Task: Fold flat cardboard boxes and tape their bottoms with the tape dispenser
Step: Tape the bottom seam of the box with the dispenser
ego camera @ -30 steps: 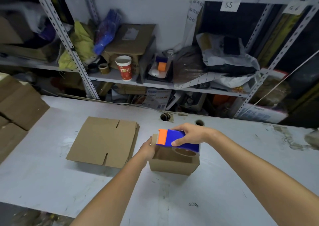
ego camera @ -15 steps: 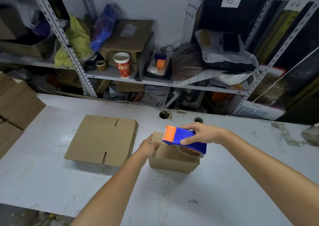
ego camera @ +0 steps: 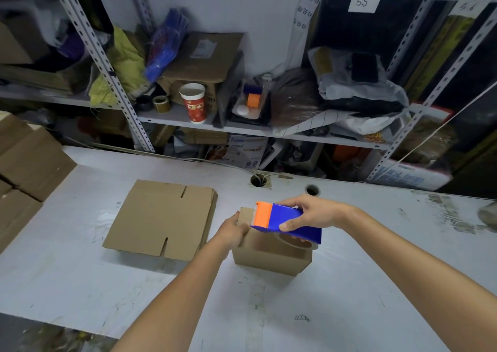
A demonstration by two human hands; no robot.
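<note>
Box: one small box (ego camera: 271, 256) is standing folded up on the white counter (ego camera: 349, 292), near the middle and just right of the flat pile.
Left hand: the left hand (ego camera: 233, 230) is gripping the box's top left edge, its fingers (ego camera: 243, 230) curling over the cardboard and steadying it.
Right hand: the right hand (ego camera: 317, 213) is clamping thumb and fingers round the blue tape dispenser (ego camera: 285, 221), holding it tilted over the box's top face with the orange end pointing left and away.
Done: this box is looking fully folded. The dispenser is hiding most of the top face, so whether a strip of tape is lying there I cannot tell.
Step in hand: taping this box's closed flaps, by my reading.
Left to do: a pile of flat boxes (ego camera: 161, 217) is lying to the left of the box, apart from it and waiting to be folded and taped.
Around: stacked cardboard boxes (ego camera: 29, 163) are sitting at the far left edge. A red paper cup (ego camera: 195, 104) and a tape roll (ego camera: 160, 103) are standing on the cluttered shelf (ego camera: 172, 115) behind.
In the way: nothing is crowding the box. Two holes (ego camera: 312, 190) are sitting in the counter beyond it, clear of the work.
</note>
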